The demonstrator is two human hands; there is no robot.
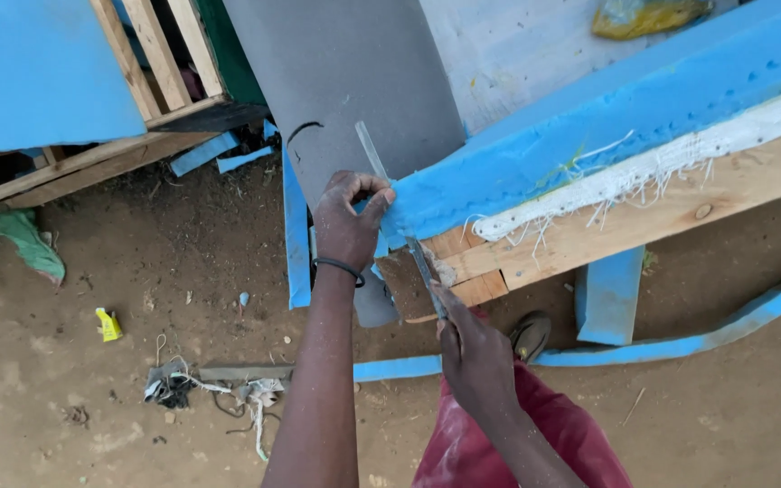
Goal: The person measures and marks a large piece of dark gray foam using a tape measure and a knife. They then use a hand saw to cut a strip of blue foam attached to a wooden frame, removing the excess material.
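My left hand pinches the end of a blue foam layer that covers a wooden frame. A black band sits on that wrist. My right hand grips the handle of a long thin blade, which runs up along the foam's cut edge past my left fingers. A white fabric strip with loose threads lies between the foam and the wood. A grey sheet hangs behind the blade.
Blue foam strips and a long curved offcut lie on the dirt floor. Another wooden frame with blue foam stands at upper left. Rag scraps, a small yellow piece and my sandalled foot are below.
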